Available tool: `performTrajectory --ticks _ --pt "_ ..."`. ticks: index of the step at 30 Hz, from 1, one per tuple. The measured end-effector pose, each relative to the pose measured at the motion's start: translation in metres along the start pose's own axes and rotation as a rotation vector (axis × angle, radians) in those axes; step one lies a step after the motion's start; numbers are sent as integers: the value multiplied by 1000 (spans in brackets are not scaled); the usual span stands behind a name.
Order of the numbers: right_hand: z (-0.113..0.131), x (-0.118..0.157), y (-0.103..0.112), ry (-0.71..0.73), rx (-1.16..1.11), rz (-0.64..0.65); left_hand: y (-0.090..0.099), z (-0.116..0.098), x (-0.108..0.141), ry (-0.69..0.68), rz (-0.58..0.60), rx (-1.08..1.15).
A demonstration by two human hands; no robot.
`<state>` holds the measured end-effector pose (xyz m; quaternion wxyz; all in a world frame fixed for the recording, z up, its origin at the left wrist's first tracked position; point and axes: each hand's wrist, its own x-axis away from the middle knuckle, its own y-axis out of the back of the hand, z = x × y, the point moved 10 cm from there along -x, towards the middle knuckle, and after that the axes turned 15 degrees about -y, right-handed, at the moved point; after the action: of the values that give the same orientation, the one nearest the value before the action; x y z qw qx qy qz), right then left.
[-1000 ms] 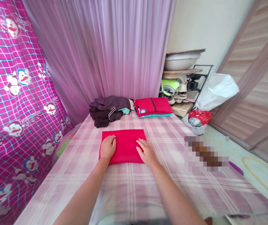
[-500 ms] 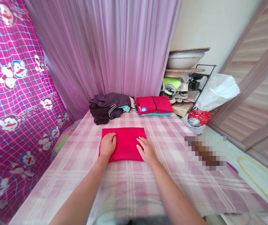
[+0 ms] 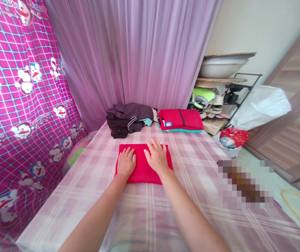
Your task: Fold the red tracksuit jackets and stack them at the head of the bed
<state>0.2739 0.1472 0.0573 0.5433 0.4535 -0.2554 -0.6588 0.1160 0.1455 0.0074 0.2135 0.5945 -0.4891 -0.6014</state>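
Observation:
A red garment (image 3: 144, 173), folded into a flat rectangle, lies in front of me on the checked tablecloth (image 3: 92, 196). On its left part rests my left hand (image 3: 127, 161), palm down with the fingers stretched out. My right hand (image 3: 157, 155) is over its right half, fingers spread, the fingertips reaching the far edge. Neither hand grips the cloth. What kind of garment it is cannot be made out.
Behind it lie a heap of dark clothes (image 3: 128, 117) and a folded red and teal stack (image 3: 192, 119). A purple curtain (image 3: 139, 52) hangs beyond. To the right stand a shoe rack (image 3: 236, 101), a white bag (image 3: 262, 105) and a blurred-out object (image 3: 244, 182).
My right hand has moved inward and away from me over the red garment, its fingers spreading. My left hand stays on the left part. The view has turned slightly left.

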Motion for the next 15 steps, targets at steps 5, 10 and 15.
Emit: performTrajectory --ticks 5,10,15 --pt "-16 -4 -52 -52 121 215 2 3 -11 -29 64 4" --pt "-15 -2 -52 -37 148 180 12 -2 -36 -80 36 -35" --pt "-12 0 -50 -21 162 177 -7 4 -35 -11 35 -17"
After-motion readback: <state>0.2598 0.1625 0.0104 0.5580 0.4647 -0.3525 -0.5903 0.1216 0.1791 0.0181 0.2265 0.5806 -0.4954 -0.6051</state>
